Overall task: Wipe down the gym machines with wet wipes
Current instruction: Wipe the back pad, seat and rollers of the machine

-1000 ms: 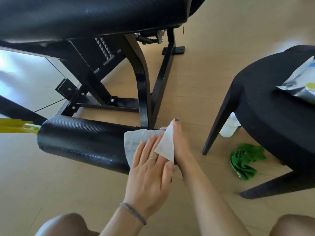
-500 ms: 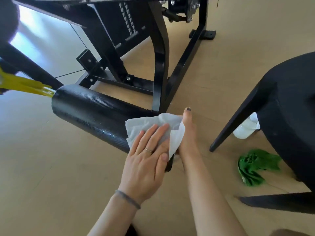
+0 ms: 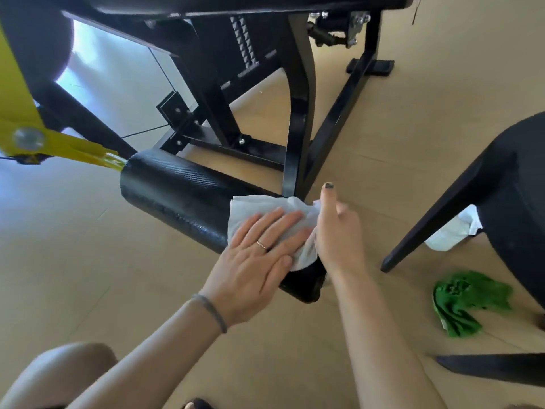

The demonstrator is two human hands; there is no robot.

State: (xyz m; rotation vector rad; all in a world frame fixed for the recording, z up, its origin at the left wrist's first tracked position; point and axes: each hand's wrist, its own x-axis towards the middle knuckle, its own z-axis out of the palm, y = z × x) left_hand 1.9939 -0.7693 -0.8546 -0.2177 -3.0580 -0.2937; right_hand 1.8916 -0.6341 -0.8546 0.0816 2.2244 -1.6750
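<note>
The left hand (image 3: 259,261) lies flat, fingers straight and together, pressing the wet wipe (image 3: 274,222) onto the near end of the black roller pad (image 3: 177,199), probably to keep full contact while wiping. Just beside it, the right hand (image 3: 339,231) grips the wipe's bunched edge, thumb raised, seemingly to stop it slipping round the pad.

A single head-worn wide-angle camera looks forward and steeply down from close above the person's forearms, the frame tilted. The black roller pad (image 3: 177,199) of the gym machine runs from centre-left to the near middle; the machine's frame (image 3: 298,119) fills the far top. A black chair (image 3: 507,202) edges the right, tan floor (image 3: 295,364) nearest.
</note>
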